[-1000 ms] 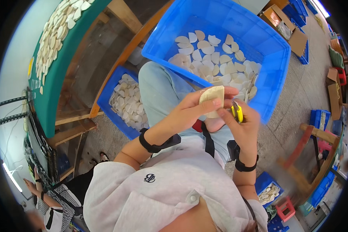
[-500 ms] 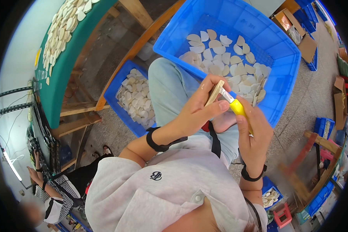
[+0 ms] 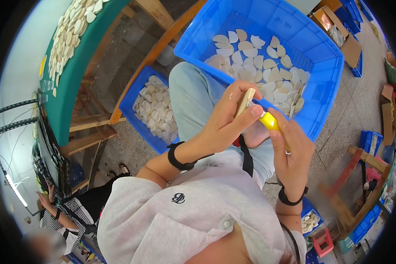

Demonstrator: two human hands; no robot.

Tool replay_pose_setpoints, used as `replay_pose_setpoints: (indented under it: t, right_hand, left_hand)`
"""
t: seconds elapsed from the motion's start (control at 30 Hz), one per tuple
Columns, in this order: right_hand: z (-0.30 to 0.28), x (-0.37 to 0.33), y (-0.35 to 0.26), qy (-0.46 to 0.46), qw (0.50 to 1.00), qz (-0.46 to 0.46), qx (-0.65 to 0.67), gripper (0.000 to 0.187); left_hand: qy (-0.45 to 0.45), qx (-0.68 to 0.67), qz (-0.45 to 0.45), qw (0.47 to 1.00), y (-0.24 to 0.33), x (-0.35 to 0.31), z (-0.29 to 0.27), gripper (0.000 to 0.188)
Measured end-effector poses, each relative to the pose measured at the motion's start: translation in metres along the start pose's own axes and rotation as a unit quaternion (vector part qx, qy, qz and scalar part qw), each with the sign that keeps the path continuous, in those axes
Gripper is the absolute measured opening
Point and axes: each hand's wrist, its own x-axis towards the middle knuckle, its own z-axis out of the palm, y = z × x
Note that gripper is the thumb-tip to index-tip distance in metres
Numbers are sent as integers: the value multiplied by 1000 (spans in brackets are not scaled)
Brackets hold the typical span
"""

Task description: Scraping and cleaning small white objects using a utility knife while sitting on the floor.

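My left hand (image 3: 224, 119) is closed around a pale, thin-edged flat piece (image 3: 245, 103), held up over my lap with its edge facing me. In my right hand (image 3: 295, 145) is a yellow-handled knife (image 3: 269, 121), its short metal blade against or just beside the piece. My left thumb lies close to the blade and hides most of it. Just beyond my hands stands a large blue crate (image 3: 323, 83), with many pale half-round pieces (image 3: 275, 75) loose on its bottom.
A smaller blue crate (image 3: 128, 99) full of similar pieces stands left of my knee. Further left, more pieces lie on a green-topped table (image 3: 61, 119). Another person (image 3: 70, 209) is at the lower left. A wooden frame (image 3: 363, 193) and a pink stool (image 3: 323, 243) stand to the right.
My left thumb has moved up toward the blade, which now shows less. The piece stands a little more upright. Both hands remain in nearly the same place.
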Motion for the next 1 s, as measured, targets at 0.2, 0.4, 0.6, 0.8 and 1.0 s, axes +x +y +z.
replay_pose_setpoints:
  t: [0.2,0.4,0.6,0.8,1.0]
  right_hand:
    - [1,0,1,7,1000,-15,-10,28]
    - [1,0,-1,2,997,-41,-59,29]
    - [3,0,-3,15,996,-45,-70,31]
    - [18,-3,5,122,991,12,45,32]
    - [8,-1,-3,37,999,-27,30,31]
  left_hand:
    - [33,21,37,999,-7,0,3,28]
    - [61,38,46,996,-11,-2,4,25]
    - [71,98,87,989,-15,-1,-1,22]
    - [51,-86,4,995,-9,-1,1,22]
    - [62,-41,64,995,-15,0,0,22]
